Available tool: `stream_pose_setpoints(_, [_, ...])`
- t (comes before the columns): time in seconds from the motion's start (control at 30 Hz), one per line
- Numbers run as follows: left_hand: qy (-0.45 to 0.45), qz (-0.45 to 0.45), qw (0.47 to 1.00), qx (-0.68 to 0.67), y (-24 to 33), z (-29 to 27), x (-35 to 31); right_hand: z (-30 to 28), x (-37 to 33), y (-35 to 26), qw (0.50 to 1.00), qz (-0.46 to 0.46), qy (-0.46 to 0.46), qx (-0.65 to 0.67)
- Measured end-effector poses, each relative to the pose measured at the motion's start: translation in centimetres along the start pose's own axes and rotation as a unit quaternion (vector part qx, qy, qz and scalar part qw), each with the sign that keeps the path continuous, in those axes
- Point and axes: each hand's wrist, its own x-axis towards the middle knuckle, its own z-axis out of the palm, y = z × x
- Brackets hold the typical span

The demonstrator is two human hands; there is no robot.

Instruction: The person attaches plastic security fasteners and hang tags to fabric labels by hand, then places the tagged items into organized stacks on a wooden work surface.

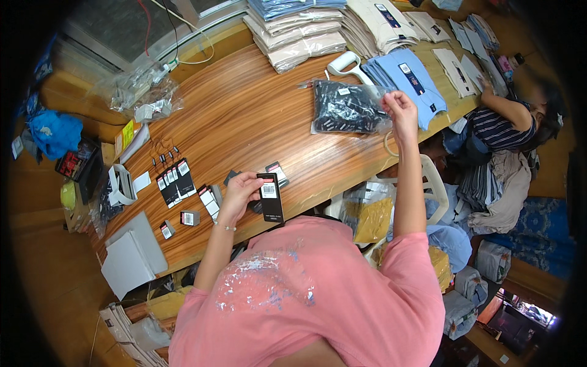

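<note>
My left hand (243, 189) pinches a black hang tag (271, 205) with a white barcode label by its upper edge, just above the table's front edge. Raised at the right is my right hand (400, 107), its thumb and fingers pinched together; whatever they hold is too small to make out. Just left of it lies a clear plastic bag (343, 109) full of small black pieces, perhaps tag strings. More black tags (174, 181) with strings attached are fanned out on the left. Near them sit a strip of tags (209, 200) and small stacks of stickered tags (190, 218).
Folded packed garments (299, 43) are piled at the back, with blue shirts (408, 79) at the right. A white tape dispenser (350, 64) lies behind the bag. White sheets (131, 260) cover the near left corner. Another person (504, 119) bends at the far right beside a white chair (437, 189).
</note>
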Motion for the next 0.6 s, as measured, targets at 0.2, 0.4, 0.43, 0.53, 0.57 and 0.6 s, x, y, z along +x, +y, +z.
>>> stream_pose_setpoints(0.2, [-0.015, 0.006, 1.0, -0.005, 1.2, 1.0, -0.4, 5.3, -6.6, -5.1, 0.958, -0.021, -0.102, 0.266])
stream_pose_setpoints(0.4, [-0.047, 0.011, 0.999, -0.002, 1.6, 1.9, 0.0, 7.3, -9.5, -7.0, 0.916, -0.035, -0.188, 0.353])
stream_pose_setpoints(0.43, [-0.051, 0.014, 0.999, -0.005, 1.6, 2.0, 0.0, 7.6, -9.9, -7.3, 0.913, -0.042, -0.184, 0.363])
stream_pose_setpoints(0.53, [-0.05, 0.009, 0.999, -0.009, 1.9, 2.5, -0.1, 8.0, -10.6, -8.1, 0.903, -0.065, -0.211, 0.369])
stream_pose_setpoints(0.57, [-0.047, 0.01, 0.999, -0.008, 1.9, 2.5, -0.2, 8.2, -11.0, -8.5, 0.903, -0.069, -0.204, 0.372])
stream_pose_setpoints(0.6, [-0.043, 0.01, 0.999, -0.008, 1.9, 2.6, -0.3, 8.2, -11.2, -8.8, 0.902, -0.075, -0.208, 0.37])
